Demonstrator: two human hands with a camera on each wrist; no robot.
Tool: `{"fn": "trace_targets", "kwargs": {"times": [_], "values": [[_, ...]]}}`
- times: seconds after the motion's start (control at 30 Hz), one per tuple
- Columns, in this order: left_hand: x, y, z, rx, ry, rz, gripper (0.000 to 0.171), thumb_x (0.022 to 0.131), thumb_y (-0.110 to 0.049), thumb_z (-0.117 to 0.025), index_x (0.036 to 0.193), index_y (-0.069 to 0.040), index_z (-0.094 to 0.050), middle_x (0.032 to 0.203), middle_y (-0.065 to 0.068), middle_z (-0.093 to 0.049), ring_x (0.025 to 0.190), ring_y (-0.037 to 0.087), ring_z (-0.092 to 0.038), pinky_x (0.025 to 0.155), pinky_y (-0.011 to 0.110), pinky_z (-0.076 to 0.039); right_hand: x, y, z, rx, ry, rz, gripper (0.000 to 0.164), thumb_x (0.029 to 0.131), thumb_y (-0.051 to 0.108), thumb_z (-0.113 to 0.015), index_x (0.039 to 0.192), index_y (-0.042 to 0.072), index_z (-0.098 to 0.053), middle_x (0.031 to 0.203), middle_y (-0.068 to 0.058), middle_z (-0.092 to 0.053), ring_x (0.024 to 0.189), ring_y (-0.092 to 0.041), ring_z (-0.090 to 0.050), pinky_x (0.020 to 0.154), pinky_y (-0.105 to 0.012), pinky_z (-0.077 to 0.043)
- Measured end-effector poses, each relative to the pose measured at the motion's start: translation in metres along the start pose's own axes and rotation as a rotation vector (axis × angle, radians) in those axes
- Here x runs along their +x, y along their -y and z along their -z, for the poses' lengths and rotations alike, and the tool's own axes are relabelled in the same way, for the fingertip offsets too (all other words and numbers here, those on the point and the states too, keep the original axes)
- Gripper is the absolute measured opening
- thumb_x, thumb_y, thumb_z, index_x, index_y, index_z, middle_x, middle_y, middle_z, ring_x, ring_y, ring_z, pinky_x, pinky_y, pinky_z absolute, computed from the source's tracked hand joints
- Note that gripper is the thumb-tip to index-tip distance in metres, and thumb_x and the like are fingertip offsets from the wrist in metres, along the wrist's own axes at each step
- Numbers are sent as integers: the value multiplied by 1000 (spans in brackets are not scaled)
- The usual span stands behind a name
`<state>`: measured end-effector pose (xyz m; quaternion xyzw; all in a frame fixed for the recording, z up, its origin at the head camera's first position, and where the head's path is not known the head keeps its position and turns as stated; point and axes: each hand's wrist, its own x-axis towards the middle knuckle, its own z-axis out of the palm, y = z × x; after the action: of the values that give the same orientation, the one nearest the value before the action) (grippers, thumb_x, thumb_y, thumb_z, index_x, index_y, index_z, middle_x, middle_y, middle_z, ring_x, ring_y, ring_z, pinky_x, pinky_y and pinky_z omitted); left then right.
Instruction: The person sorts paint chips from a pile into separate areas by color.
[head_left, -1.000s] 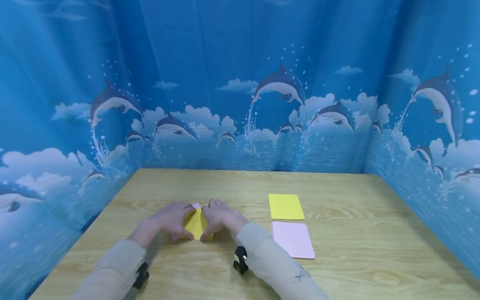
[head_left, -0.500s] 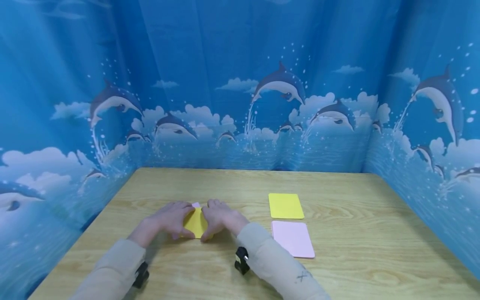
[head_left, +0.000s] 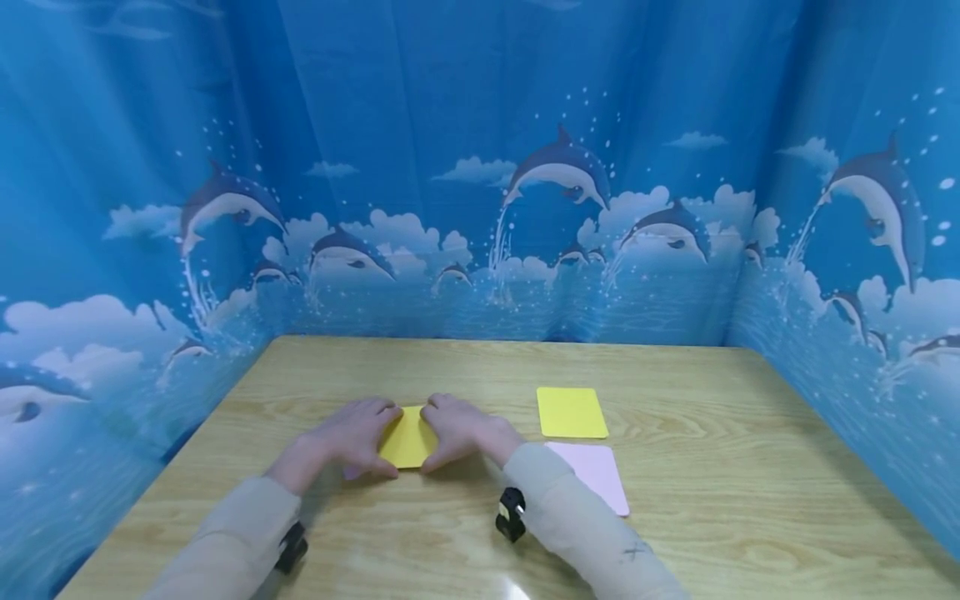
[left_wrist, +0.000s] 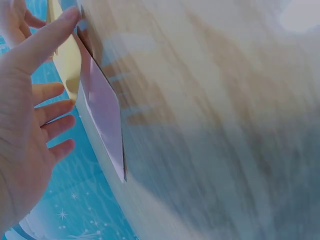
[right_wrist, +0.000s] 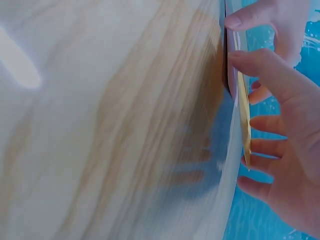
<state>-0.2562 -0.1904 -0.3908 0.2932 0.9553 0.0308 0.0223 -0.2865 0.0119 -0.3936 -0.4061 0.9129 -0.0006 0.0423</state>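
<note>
Between both hands, a yellow square card (head_left: 407,442) bows slightly over the table. My left hand (head_left: 352,437) pinches its left side, thumb at the near edge and fingers at the far one. On the opposite side my right hand (head_left: 461,433) grips it the same way. Beneath the yellow card is a pink card (left_wrist: 105,115), mostly hidden in the head view, where just a corner shows below the left hand. From the right wrist view, the yellow card appears edge-on, raised off the tabletop.
Right of the hands, another yellow card (head_left: 572,412) lies flat behind a pink card (head_left: 596,477), which the right sleeve partly covers. The wooden table (head_left: 720,467) is bounded by blue dolphin curtains (head_left: 450,167) at the back and sides.
Both hands have shifted a little right and slightly away, carrying the yellow card with them. The pink tip at its far edge is now out of sight. The right-hand cards stay put.
</note>
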Motion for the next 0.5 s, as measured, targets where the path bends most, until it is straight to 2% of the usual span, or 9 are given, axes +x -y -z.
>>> {"fn": "trace_targets", "kwargs": {"times": [0.13, 0.3, 0.5], "values": [[4, -3, -1, 19, -32, -52, 90, 67, -59, -73, 127, 3, -48, 126, 21, -50, 118, 37, -47, 98, 52, -38, -5, -8, -2, 4, -5, 16, 79, 69, 53, -73, 128, 5, -51, 134, -12, -46, 117, -21, -47, 98, -28, -41], [11, -7, -4, 4, -36, -53, 90, 67, -59, -73, 128, 2, -48, 128, 21, -49, 119, 36, -46, 101, 51, -36, -13, -18, 0, 43, 5, 36, 79, 72, 50, -73, 131, 4, -48, 139, -14, -42, 124, -24, -43, 103, -30, -37], [23, -15, -2, 21, -92, -79, 85, 67, -62, -71, 121, 1, -53, 122, 18, -52, 113, 31, -49, 98, 46, -39, -25, -33, 5, 82, 9, 31, 79, 73, 47, -73, 134, 5, -45, 143, -14, -37, 129, -25, -38, 105, -32, -35]]}}
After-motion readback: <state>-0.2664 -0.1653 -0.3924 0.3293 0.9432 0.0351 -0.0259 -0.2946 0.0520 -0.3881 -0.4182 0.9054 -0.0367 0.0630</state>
